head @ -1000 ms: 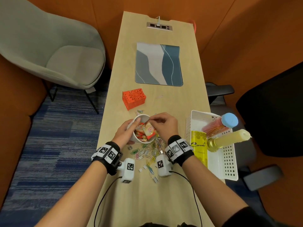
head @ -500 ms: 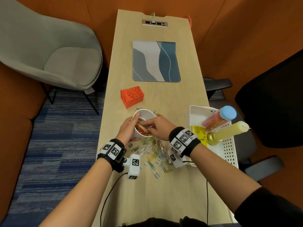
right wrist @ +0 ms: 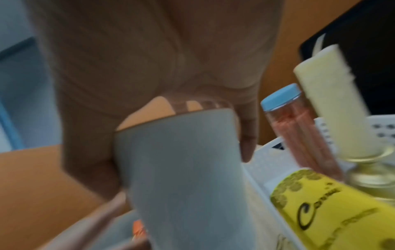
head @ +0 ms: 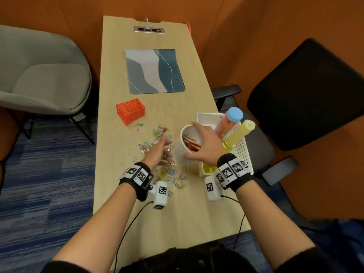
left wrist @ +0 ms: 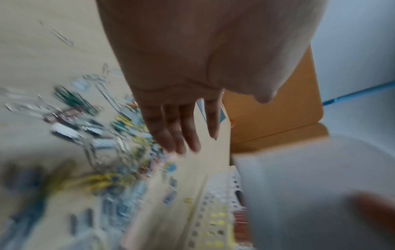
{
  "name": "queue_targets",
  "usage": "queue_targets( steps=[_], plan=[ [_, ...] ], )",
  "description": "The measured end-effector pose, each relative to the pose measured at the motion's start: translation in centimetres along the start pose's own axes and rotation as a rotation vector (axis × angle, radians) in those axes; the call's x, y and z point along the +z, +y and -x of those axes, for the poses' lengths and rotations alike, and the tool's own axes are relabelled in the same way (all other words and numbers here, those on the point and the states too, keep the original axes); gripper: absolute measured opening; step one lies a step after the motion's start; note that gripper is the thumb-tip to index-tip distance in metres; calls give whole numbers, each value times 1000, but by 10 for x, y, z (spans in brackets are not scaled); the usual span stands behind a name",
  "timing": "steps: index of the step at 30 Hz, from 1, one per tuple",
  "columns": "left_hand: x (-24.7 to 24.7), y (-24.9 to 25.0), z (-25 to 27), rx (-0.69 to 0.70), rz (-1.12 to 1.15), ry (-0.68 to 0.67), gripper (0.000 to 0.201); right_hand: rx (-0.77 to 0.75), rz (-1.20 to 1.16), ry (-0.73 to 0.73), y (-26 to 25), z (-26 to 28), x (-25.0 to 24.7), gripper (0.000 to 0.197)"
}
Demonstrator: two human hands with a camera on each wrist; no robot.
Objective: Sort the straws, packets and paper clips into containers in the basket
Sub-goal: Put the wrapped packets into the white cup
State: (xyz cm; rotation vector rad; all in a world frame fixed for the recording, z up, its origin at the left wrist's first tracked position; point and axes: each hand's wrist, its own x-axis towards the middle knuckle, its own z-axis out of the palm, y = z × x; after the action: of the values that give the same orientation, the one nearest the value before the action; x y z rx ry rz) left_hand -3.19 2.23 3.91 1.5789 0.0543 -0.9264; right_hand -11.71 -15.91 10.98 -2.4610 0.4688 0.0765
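My right hand [head: 204, 142] grips the white cup [head: 189, 140] by its rim and wall, lifted beside the white basket [head: 243, 152]; red and orange packets [head: 192, 143] lie inside it. In the right wrist view the cup [right wrist: 181, 169] hangs under the curled fingers [right wrist: 245, 135]. My left hand [head: 160, 149] hovers flat over the scattered paper clips [head: 157, 134] with straight fingers [left wrist: 177, 132], holding nothing. The basket holds a blue-capped jar of pink straws [head: 228, 122], a yellow bottle [head: 238, 133] and a yellow packet [right wrist: 333, 203].
An orange perforated box [head: 131, 110] stands on the wooden table [head: 177, 213] left of the clips. A blue-grey mat [head: 154, 70] lies farther back. A grey armchair [head: 39, 75] is on the left, a black chair [head: 305, 91] on the right.
My right hand has taken the cup and carried it right to the basket's edge. My left hand has let go of the cup and now stretches flat over the clips.
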Motion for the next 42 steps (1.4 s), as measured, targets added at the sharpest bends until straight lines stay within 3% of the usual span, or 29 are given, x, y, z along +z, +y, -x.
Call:
queue_targets(
  steps=[3, 5, 6, 9, 12, 15, 21, 26, 29, 32, 35, 38, 42],
  plan=[
    [-31, -30, -16, 80, -278, 383, 42, 254, 50, 152, 33, 18, -18, 109],
    [-59, -46, -21, 12, -448, 572, 57, 416, 99, 200, 53, 30, -22, 105],
    [-73, -54, -23, -47, -524, 606, 67, 480, 127, 214, 63, 34, -22, 103],
    [-100, -78, -22, -214, -712, 593, 90, 608, 176, 270, 89, 43, -15, 104],
    [-110, -102, -20, -178, -921, 583, 98, 667, 189, 303, 108, 41, -1, 105],
    [-112, -105, -20, -168, -992, 560, 101, 703, 217, 298, 119, 36, 10, 104],
    [-113, -106, -19, -172, -1023, 567, 103, 735, 272, 193, 130, 33, 19, 108],
    [-116, -89, -24, -229, -994, 556, 94, 817, 431, -26, 115, 20, 3, 109],
    [-124, -69, -35, -268, -969, 531, 89, 691, 462, -197, 87, -2, -14, 75],
    [-133, -60, -47, -277, -970, 518, 92, 385, 282, -368, 33, -39, -21, 64],
    [-135, -59, -56, -287, -969, 546, 103, 123, 111, -431, -27, -89, -2, 55],
    [-137, -57, -63, -318, -970, 557, 117, -46, 142, -425, -67, -147, 40, 61],
    [-140, -52, -71, -392, -1020, 513, 126, -222, 308, -293, -104, -216, 101, 83]
  ],
)
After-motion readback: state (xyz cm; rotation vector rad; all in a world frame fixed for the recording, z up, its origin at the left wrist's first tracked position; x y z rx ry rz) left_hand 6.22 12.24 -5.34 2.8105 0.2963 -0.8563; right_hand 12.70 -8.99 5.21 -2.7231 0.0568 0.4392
